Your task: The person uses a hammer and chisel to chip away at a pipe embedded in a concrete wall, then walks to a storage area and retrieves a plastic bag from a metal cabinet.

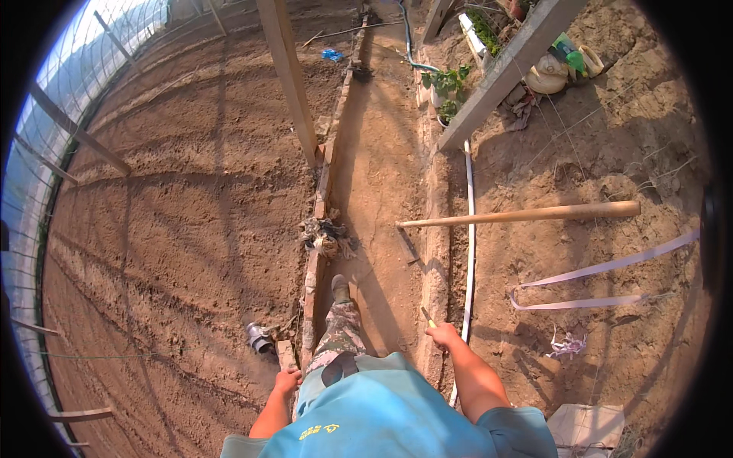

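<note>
My right hand (443,333) is closed around a small knife-like tool (431,322) with a yellow-green body and a thin dark tip pointing forward. It is held out over the right edge of the dirt path. My left hand (288,379) is low beside my left hip, its fingers curled, close to a brick-like block (285,356) on the path's left border. Whatever those fingers hold, if anything, is hidden. Ahead of the right hand, a hoe (527,215) lies with its dark metal head on the path and its long wooden handle stretching right.
Low brick edging (311,294) runs along the path (378,168). A grey pipe fitting (259,338) sits on the tilled soil (191,252) at left. On the right lie a white pipe (469,252), a pale strap (603,267) and tangled string (566,343). Posts (496,72) stand ahead.
</note>
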Motion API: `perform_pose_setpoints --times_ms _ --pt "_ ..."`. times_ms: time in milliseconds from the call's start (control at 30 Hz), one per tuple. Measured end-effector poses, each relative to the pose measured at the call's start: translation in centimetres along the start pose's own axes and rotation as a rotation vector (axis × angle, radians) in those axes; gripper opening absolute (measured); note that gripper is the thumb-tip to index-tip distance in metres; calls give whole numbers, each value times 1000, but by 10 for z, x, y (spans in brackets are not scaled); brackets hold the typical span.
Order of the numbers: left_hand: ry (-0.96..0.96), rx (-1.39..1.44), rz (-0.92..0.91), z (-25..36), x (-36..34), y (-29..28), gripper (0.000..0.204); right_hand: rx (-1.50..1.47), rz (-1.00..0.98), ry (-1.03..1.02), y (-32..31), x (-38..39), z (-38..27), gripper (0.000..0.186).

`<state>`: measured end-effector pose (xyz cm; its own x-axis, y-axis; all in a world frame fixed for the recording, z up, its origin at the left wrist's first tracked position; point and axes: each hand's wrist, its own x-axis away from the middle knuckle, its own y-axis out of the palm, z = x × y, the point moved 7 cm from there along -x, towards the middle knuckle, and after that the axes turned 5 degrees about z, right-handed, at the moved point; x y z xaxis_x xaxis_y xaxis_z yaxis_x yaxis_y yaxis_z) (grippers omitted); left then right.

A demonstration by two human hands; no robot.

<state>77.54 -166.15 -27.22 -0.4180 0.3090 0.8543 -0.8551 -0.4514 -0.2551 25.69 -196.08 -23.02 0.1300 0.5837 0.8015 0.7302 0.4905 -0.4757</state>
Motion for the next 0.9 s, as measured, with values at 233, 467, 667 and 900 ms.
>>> perform_pose_setpoints --times_ms 233,467,667,900 --pt "78 -158 -52 253 -127 56 19 -95 -88 155 -38 -76 -137 45" --pt "302 -332 -56 569 -231 128 29 10 36 217 -72 -152 -213 53" --pt "393 -257 -43 767 -292 202 35 -40 -121 233 -105 -290 -307 52" --pt "64 -334 8 847 -321 259 28 158 -231 236 -227 -495 -500 64"
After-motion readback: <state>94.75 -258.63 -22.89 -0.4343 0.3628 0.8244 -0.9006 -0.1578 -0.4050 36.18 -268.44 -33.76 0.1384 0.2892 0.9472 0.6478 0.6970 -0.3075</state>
